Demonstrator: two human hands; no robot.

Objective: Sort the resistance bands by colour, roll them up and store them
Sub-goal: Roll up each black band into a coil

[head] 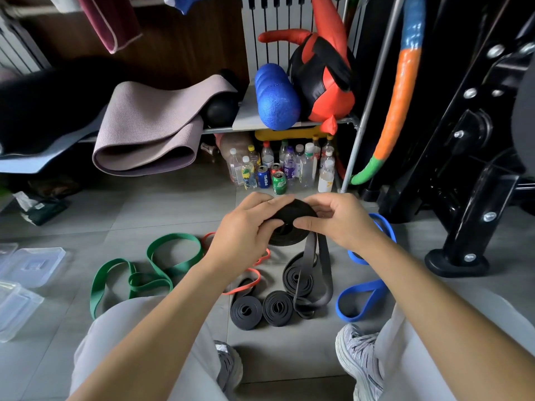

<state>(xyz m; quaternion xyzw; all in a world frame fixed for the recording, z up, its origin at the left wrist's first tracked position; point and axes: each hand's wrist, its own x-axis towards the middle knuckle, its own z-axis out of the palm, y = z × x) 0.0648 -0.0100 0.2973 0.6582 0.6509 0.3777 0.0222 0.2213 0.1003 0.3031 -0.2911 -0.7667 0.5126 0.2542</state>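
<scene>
Along the far right of the scene, a black steel machine frame stood on the grey tiled floor. At far left, a folded mauve mat lay on a low shelf, with a blue foam roller on the shelf to its right. A cluster of bottles and cans stood beneath the shelf.

On the floor at near left lay a green band, unrolled and looped over itself. Clear plastic boxes sat at the left edge. A blue band, also unrolled, lay at right, beside the right forearm. An orange band lay between the green band and the black ones, partly hidden by the left arm. Three rolled black bands rested close together near the person's feet.

Above these rolls, a partly rolled black band was held off the floor, its free tail hanging down among them. The left hand gripped the coil's left side, fingers curled over it. The right hand pinched the right side, thumb against the coil.
</scene>
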